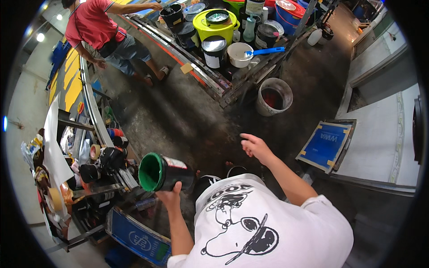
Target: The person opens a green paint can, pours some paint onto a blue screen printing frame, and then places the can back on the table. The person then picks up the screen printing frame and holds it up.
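My left hand is wrapped round the underside of a black plastic tub. The tub is tilted on its side with its mouth toward the left, and green ink or paint coats its inside and rim. How much it holds I cannot make out. My right hand hangs in the air over the dark floor, its index finger stretched out and nothing in it. Farther off stands a grey-white bucket with dark reddish liquid inside.
A corner table ahead carries several tubs, a yellow-green bucket and a white tub with a blue-handled tool. At the left, a person in a red shirt reaches toward it. Blue screen frames lean right and lower left. Tape rolls crowd the left rack.
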`<action>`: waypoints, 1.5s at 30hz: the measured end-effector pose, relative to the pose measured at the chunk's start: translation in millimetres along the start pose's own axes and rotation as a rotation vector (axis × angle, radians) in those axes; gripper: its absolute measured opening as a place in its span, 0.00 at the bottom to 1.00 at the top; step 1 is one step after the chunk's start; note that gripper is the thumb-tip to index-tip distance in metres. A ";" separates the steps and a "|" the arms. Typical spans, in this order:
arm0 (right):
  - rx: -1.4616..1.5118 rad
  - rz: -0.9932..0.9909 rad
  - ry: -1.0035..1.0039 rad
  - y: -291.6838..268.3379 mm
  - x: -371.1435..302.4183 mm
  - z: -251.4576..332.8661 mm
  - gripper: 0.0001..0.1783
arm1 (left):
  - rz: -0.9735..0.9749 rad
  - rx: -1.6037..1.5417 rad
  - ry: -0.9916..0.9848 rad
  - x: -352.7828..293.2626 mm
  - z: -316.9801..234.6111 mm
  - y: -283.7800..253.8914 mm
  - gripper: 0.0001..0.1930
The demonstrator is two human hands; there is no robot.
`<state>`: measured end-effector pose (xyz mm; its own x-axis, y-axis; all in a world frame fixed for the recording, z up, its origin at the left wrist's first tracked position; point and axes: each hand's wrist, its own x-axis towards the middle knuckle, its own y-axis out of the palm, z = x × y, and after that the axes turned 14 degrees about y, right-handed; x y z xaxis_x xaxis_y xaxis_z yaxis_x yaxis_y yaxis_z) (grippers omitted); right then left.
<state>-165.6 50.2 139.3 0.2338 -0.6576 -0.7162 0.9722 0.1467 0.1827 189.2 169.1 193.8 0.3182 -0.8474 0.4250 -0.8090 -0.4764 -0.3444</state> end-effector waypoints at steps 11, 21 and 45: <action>0.503 -0.209 0.021 -38.1 -3.6 -17.8 0.23 | 0.159 -0.597 0.087 221.3 -18.1 145.0 0.34; 0.748 -0.558 -0.141 -6.4 38.2 41.9 0.24 | 0.156 -0.652 0.330 450.9 21.0 254.6 0.42; 0.037 -0.623 -0.176 -7.1 139.1 158.1 0.27 | 0.056 -0.414 0.020 429.4 121.1 174.3 0.36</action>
<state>-142.3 -159.1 144.8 -0.3832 -0.7230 -0.5749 0.9229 -0.3250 -0.2065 244.7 -306.2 214.9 0.2620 -0.8626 0.4327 -0.9563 -0.2924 -0.0038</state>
